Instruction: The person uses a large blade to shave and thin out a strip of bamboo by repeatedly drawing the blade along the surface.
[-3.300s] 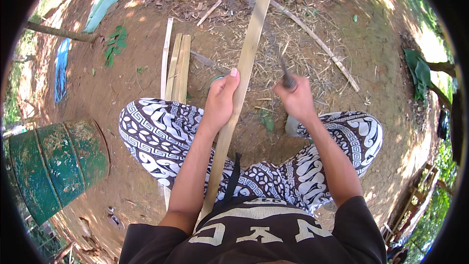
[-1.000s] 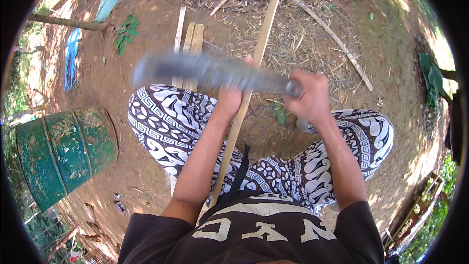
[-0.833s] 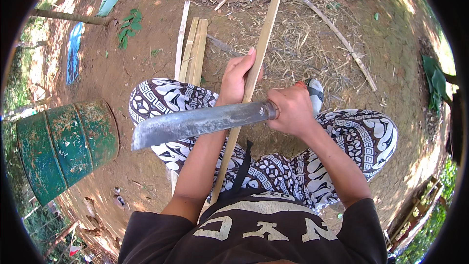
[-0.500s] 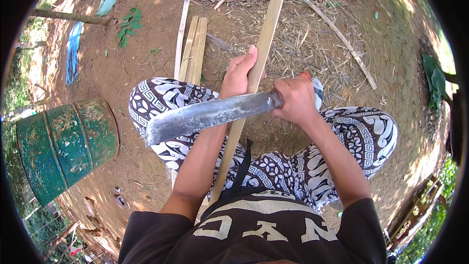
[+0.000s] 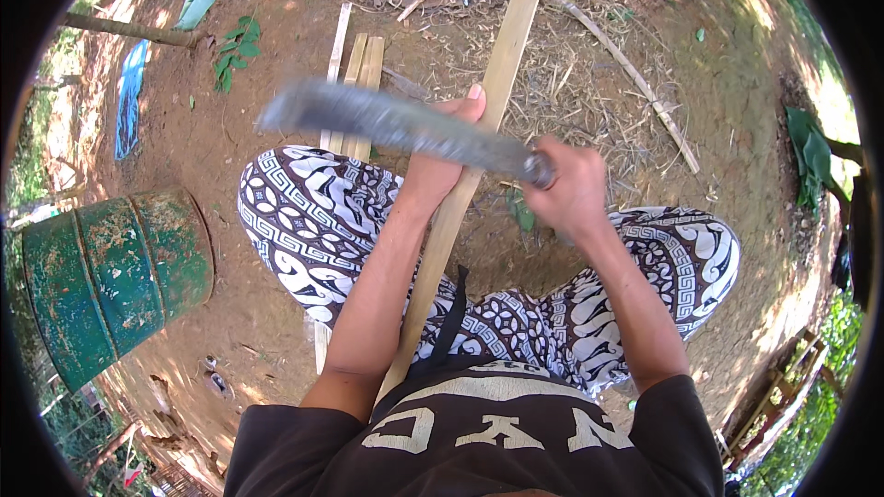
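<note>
A long pale bamboo strip runs slantwise from the top of the view down to my waist. My left hand grips it near its middle, thumb lying along the edge; the blade partly hides that hand. In my right hand is the handle of a machete, closed in my fingers. The broad, worn blade is blurred by motion. It points left and crosses in front of my left hand and the strip; whether it touches the strip I cannot tell.
Several cut bamboo strips lie on the ground beyond my left knee. Shavings litter the dirt ahead, beside a long thin stick. A rusty green drum lies at left. Blue plastic strands are farther off.
The machete's tip has swung up and away from me, from over my left thigh to beyond my knee. My right hand has turned with it. My left hand keeps its grip.
</note>
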### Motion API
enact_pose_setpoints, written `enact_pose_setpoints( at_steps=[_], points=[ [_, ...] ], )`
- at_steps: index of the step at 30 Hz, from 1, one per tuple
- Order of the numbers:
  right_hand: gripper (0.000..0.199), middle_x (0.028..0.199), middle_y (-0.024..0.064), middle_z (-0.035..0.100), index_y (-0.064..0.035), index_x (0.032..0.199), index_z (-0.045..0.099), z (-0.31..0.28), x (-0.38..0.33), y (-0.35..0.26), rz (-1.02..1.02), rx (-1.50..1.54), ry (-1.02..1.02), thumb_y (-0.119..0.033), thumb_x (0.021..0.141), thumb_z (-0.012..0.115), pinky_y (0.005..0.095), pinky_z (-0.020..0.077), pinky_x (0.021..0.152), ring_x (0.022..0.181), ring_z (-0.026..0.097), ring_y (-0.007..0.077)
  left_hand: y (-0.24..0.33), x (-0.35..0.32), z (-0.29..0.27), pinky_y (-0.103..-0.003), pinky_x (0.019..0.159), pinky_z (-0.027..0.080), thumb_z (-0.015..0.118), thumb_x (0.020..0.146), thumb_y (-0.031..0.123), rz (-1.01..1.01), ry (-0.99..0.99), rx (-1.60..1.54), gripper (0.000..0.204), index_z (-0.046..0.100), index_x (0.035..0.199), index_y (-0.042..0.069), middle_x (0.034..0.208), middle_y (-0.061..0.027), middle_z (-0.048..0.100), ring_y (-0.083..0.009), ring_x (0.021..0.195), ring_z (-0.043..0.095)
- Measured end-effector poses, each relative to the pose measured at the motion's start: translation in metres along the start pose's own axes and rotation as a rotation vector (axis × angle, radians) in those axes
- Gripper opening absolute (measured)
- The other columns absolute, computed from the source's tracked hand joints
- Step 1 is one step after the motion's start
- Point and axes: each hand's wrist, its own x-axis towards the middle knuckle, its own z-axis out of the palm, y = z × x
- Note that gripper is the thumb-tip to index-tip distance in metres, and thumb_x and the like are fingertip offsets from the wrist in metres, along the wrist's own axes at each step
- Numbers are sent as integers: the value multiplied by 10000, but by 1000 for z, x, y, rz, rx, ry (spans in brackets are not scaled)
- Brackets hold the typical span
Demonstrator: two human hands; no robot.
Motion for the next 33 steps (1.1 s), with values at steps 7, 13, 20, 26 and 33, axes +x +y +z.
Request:
enact_pose_setpoints(
  at_steps=[7,13,20,26,33],
  points=[
    [184,533,150,530,-44,672,524,21,-5,-12,-21,2,-88,-98,586,678,439,452,515,532,577,375,8,-2,5,-235,434,236,534,1011,372,-13,38,-17,432,546,645,143,582,81,455,-10,491,382],
    [194,538,151,532,-48,666,522,25,-2,1,-24,-11,-72,-105,580,686,446,453,523,538,580,376,4,-3,2,-224,442,266,523,1020,359,-50,-15,-73,398,567,697,131,589,72,472,-16,504,414],
    [178,583,170,609,-29,673,589,23,22,36,5,-88,149,-182,674,682,447,505,549,546,618,371,-3,-10,17,-239,471,296,515,1023,354,15,26,-114,416,568,689,112,608,95,470,-11,523,411],
    [237,528,97,568,12,647,597,-26,53,46,401,47,308,-162,800,648,358,429,526,484,519,186,-7,-2,9,-247,493,285,487,1027,363,28,-19,-39,447,581,686,89,604,81,469,-18,543,385],
    [364,543,-32,491,-9,687,616,2,3,-30,361,527,-201,-286,900,718,292,351,485,523,420,66,-11,2,10,-256,560,314,444,1035,412,66,57,36,473,608,748,75,630,61,473,-49,595,407]
  ],
)
